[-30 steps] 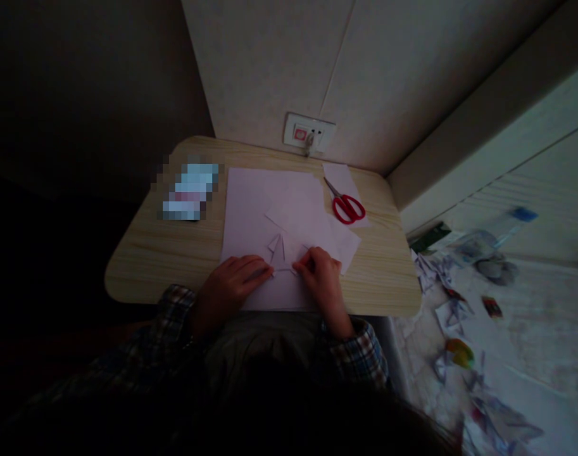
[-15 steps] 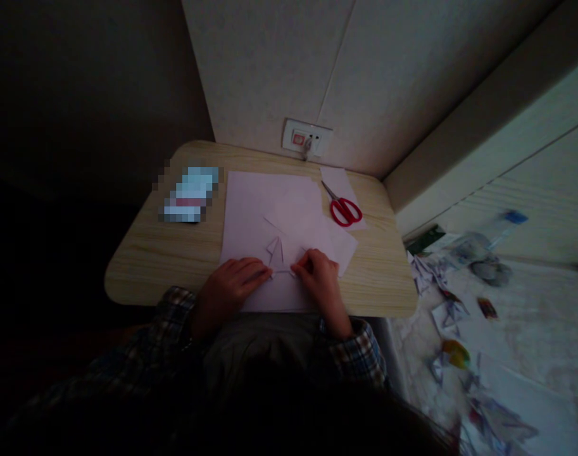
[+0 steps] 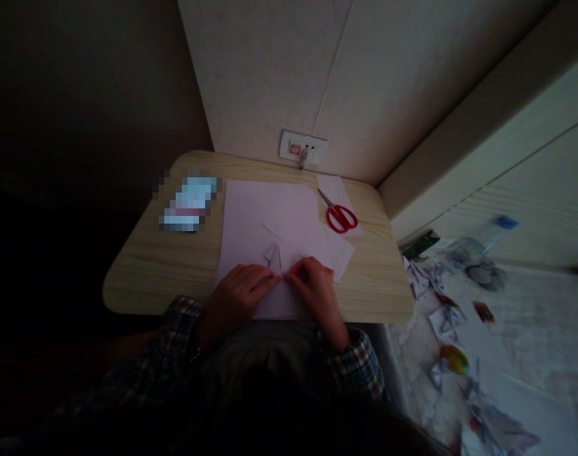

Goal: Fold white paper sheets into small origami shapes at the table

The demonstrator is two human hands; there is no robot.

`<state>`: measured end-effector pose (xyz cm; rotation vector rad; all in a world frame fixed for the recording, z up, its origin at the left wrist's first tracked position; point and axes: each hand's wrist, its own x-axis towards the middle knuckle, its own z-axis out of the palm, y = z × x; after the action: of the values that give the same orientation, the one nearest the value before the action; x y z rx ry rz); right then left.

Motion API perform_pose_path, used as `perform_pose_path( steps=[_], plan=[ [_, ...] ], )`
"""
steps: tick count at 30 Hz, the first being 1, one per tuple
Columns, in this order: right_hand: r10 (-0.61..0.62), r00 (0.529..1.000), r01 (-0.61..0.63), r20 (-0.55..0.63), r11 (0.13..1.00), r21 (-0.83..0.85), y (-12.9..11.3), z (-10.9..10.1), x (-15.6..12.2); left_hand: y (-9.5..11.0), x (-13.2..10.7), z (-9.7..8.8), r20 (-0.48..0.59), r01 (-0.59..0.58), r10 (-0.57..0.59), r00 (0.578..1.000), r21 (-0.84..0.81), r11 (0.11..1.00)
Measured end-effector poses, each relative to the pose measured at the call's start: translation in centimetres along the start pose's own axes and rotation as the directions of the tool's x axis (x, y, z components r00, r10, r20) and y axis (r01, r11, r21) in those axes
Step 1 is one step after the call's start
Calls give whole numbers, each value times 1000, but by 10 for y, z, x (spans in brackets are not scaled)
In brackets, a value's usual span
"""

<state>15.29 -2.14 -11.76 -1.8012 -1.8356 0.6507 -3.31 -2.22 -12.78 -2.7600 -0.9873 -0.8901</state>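
Observation:
A small folded piece of paper [image 3: 275,256] with a pointed top stands out over white paper sheets [image 3: 241,202] on the small wooden table. My left hand [image 3: 241,286] lies over its lower left side, fingers together and tips pressed at its bottom edge. From the other side my right hand [image 3: 312,282] pinches the lower right edge between thumb and fingers. The two hands' fingertips are close together. The lower part of the folded paper is hidden by my fingers.
Red-handled scissors [image 3: 340,218] lie on a paper strip [image 3: 330,185] at the back right. A blurred-out phone-like screen [image 3: 190,202] sits on the table [image 3: 146,272] at left. A wall socket [image 3: 302,149] is behind; papers and a plastic bottle [image 3: 483,247] lie at right.
My hands have come closer together at the bottom of the folded paper, the left moving right and the right slightly left. The whole view has shifted a little.

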Motion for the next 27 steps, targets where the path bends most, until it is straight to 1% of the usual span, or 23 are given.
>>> perform_pose_path(
  steps=[3,6,14,17,20,24,27],
  plan=[
    [21,1000,-22,-8,998,-52,-3,2,0,3,1,2,19,-16,15,1000,15,1000],
    [27,1000,-28,-11,997,-71,-3,3,1,3,1,5,36,-26,25,999,16,1000],
    [30,1000,-31,-10,994,-106,-4,5,4,3,5,4,83,-4,-1,997,60,998],
    [40,999,-41,-6,991,-129,-5,7,4,7,7,4,95,-25,11,995,146,989],
    [50,999,-50,-2,988,-147,-6,10,5,13,10,5,150,-39,6,989,212,976],
    [58,998,-57,1,986,-157,-6,12,5,22,17,7,202,-16,-30,979,222,975],
    [48,999,-46,9,988,-145,-6,9,5,26,22,5,224,-2,-49,973,222,975]
  ],
)
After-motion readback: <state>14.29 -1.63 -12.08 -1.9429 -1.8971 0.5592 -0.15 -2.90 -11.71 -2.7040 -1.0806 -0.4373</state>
